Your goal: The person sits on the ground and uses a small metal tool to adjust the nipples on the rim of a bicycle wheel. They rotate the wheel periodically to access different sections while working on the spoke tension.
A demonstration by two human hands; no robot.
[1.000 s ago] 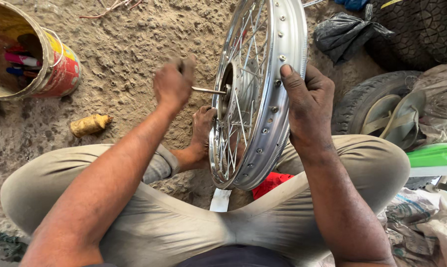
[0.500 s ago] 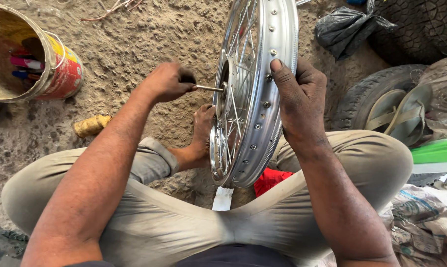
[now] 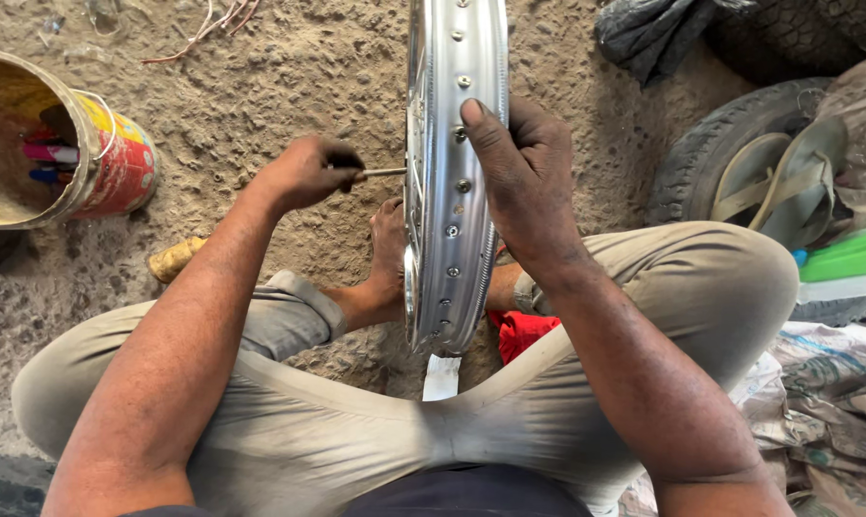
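A shiny spoked wheel rim (image 3: 452, 239) stands upright on edge between my crossed legs, seen almost edge-on. My right hand (image 3: 524, 177) lies over the rim's outer band and grips it from the right. My left hand (image 3: 304, 172) is closed around a thin metal tool (image 3: 383, 172) whose shaft points right into the spokes at the rim's left side. My bare feet rest at the foot of the rim.
A dented paint tin (image 3: 79, 144) holding small tools stands at the upper left on the sandy ground. A yellowish lump (image 3: 173, 258) lies by my left knee. Tyres (image 3: 710, 163), a sandal, a red cloth (image 3: 521, 330) and sacks sit at the right.
The rim has turned from a tilted, face-on angle to nearly edge-on and upright. My left hand stays on the tool at the spokes; my right hand has slid over the rim's top band.
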